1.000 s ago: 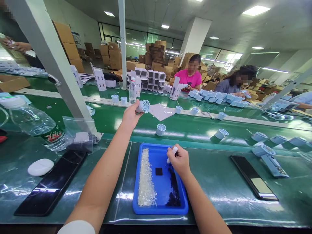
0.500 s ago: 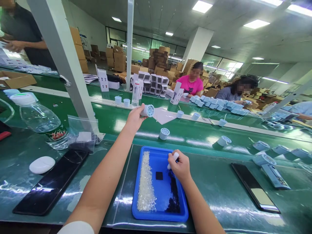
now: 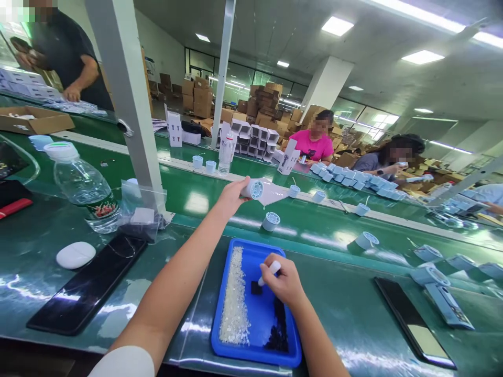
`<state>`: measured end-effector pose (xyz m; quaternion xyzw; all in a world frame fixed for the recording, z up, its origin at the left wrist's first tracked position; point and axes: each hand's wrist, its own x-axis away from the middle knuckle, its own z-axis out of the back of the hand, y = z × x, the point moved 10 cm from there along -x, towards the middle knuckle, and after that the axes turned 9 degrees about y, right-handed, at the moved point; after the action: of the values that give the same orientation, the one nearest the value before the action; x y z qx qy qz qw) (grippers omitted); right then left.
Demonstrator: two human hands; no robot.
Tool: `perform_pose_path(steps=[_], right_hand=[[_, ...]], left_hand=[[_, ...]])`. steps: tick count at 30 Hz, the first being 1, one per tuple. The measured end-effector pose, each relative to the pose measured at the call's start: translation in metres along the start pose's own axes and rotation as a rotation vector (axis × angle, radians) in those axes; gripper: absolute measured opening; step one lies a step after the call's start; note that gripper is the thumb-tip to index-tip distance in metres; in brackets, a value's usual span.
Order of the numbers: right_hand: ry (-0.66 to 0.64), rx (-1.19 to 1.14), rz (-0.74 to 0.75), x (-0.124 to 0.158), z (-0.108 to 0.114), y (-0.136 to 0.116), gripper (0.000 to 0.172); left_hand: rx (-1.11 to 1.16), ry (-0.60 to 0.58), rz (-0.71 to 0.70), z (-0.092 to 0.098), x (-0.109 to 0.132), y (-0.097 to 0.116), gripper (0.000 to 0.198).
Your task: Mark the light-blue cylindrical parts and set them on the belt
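Observation:
My left hand (image 3: 234, 195) is closed around a light blue round plastic part (image 3: 256, 189), its spoked end turned toward me above the green belt. Over the blue tray (image 3: 257, 314), my right hand (image 3: 283, 277) grips a white pen-like tool (image 3: 270, 272), its lower end at a small black square (image 3: 256, 287). Small clear pieces (image 3: 234, 309) fill the tray's left side, and small black pieces (image 3: 280, 324) lie along the right. Just beyond the tray, another light blue round part (image 3: 271, 221) stands on the belt.
Left of me are a large water bottle (image 3: 84, 188), a plastic bag (image 3: 142, 212), a white oval case (image 3: 76, 255) and a black tablet-like slab (image 3: 88, 285). A phone (image 3: 414, 322) lies at right. More blue parts (image 3: 367, 240) line the belt. Co-workers sit across.
My right hand has moved left with the white tool, from beside the black pieces to the black square. My left hand still holds the blue part. The head view has shifted slightly.

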<state>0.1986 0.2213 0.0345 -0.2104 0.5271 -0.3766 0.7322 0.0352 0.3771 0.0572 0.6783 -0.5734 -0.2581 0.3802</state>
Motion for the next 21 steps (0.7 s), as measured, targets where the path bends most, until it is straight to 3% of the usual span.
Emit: perform_pose_path(steps=[1,4,7,11,21], right_hand=[[0.034,-0.033,-0.021,-0.001,0.003,0.001,0.026],[0.310,-0.149,-0.117,-0.002,0.032,0.012,0.017],[0.488,-0.246,-0.247,0.001,0.050,0.030,0.024],[0.549,-0.313,-0.357,0.003,0.054,0.045,0.033],[0.537,-0.368,-0.412,0.003,0.052,0.055,0.036]], left_hand=[[-0.032,-0.018,0.013,-0.003,0.002,-0.004,0.024],[-0.148,-0.087,0.042,-0.015,0.012,-0.016,0.028],[-0.280,-0.168,0.059,-0.028,0.022,-0.026,0.034],[-0.410,-0.240,0.055,-0.039,0.033,-0.031,0.038],[-0.482,-0.294,0.025,-0.050,0.045,-0.029,0.043]])
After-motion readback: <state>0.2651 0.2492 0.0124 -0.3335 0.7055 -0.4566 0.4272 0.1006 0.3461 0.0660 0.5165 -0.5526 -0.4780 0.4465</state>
